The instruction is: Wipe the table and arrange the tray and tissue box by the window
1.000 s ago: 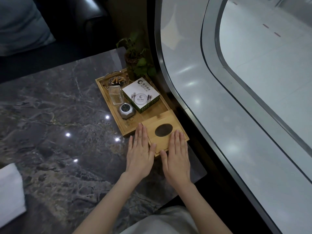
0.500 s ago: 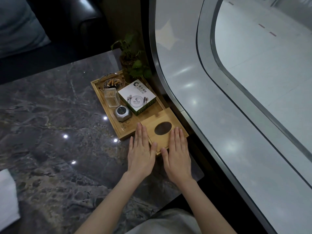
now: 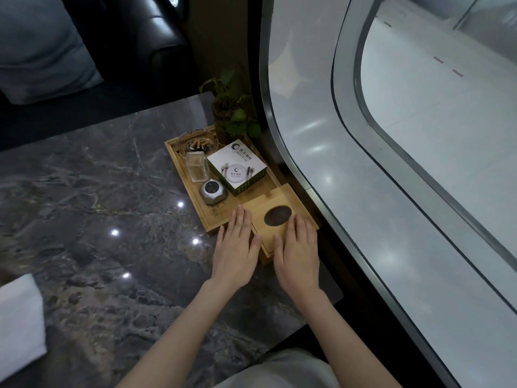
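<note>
Table (image 3: 84, 205) dark grey, pale-veined marble; tray (image 3: 215, 219) and tissue box (image 3: 268, 233) light bamboo; cloth (image 3: 19, 323) white.

Glossy dark marble table (image 3: 84, 191), matt bamboo tray (image 3: 193, 191), wooden tissue box (image 3: 279, 203)

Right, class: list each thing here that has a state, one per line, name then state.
wooden tissue box: on table, both hands pressing on it
bamboo tray: loaded, touching tissue box
glass ashtray: holds cigarette butts
left hand: flat, open
right hand: flat, open
white cloth: set aside
</note>
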`<state>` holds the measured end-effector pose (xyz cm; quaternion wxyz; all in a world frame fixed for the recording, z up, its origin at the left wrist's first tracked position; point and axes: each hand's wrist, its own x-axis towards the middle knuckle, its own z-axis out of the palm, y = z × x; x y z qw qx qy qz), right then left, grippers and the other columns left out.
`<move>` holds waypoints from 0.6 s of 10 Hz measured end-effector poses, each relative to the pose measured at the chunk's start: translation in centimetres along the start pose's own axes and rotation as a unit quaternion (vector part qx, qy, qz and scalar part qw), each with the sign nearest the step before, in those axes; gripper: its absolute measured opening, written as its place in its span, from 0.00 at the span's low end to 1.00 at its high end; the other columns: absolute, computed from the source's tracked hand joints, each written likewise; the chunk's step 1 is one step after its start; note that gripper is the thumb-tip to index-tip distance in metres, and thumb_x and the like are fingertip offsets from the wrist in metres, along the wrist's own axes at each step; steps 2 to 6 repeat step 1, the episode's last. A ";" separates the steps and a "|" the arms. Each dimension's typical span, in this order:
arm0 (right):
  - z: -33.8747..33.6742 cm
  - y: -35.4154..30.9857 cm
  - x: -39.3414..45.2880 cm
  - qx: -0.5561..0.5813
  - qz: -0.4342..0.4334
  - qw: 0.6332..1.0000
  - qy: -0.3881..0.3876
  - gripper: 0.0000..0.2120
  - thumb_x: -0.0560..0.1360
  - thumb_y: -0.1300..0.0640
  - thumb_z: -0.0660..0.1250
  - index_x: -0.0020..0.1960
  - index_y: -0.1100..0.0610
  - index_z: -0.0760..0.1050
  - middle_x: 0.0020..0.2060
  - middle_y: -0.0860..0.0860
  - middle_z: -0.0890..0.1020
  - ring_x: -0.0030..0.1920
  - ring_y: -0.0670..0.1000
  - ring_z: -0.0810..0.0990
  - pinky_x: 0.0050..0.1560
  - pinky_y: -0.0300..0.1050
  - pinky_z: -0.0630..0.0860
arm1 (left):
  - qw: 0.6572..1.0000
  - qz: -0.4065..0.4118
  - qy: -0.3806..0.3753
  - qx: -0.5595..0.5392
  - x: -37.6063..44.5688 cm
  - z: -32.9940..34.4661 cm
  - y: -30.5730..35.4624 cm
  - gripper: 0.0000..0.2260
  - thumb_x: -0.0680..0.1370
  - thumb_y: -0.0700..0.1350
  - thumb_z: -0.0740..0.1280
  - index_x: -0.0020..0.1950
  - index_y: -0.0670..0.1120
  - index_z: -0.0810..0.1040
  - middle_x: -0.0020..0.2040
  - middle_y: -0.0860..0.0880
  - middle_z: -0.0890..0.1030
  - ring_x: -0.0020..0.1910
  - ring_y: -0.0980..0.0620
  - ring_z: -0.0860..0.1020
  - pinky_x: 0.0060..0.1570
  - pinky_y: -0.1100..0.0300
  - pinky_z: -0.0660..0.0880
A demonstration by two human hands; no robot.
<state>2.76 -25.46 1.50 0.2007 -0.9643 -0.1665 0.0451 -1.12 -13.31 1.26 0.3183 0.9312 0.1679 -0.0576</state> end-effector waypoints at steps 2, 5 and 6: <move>-1.4 -2.0 1.5 0.119 0.041 0.992 0.004 0.22 0.80 0.51 0.53 0.70 0.60 0.62 0.69 0.56 0.68 0.70 0.53 0.62 0.72 0.49 0.57 | 0.993 -0.012 -0.009 -0.120 0.6 -2.5 0.3 0.21 0.81 0.50 0.50 0.74 0.47 0.55 0.76 0.50 0.54 0.75 0.55 0.50 0.72 0.60 0.46; -1.4 -2.0 1.5 0.119 0.041 0.992 0.004 0.22 0.80 0.51 0.53 0.70 0.60 0.62 0.69 0.56 0.68 0.70 0.53 0.62 0.72 0.49 0.57 | 0.993 -0.012 -0.009 -0.120 0.6 -2.5 0.3 0.21 0.81 0.50 0.50 0.74 0.47 0.55 0.76 0.50 0.54 0.75 0.55 0.50 0.72 0.60 0.46; -1.4 -2.0 1.5 0.119 0.041 0.992 0.004 0.22 0.80 0.51 0.53 0.70 0.60 0.62 0.69 0.56 0.68 0.70 0.53 0.62 0.72 0.49 0.57 | 0.993 -0.012 -0.009 -0.120 0.6 -2.5 0.3 0.21 0.81 0.50 0.50 0.74 0.47 0.55 0.76 0.50 0.54 0.75 0.55 0.50 0.72 0.60 0.46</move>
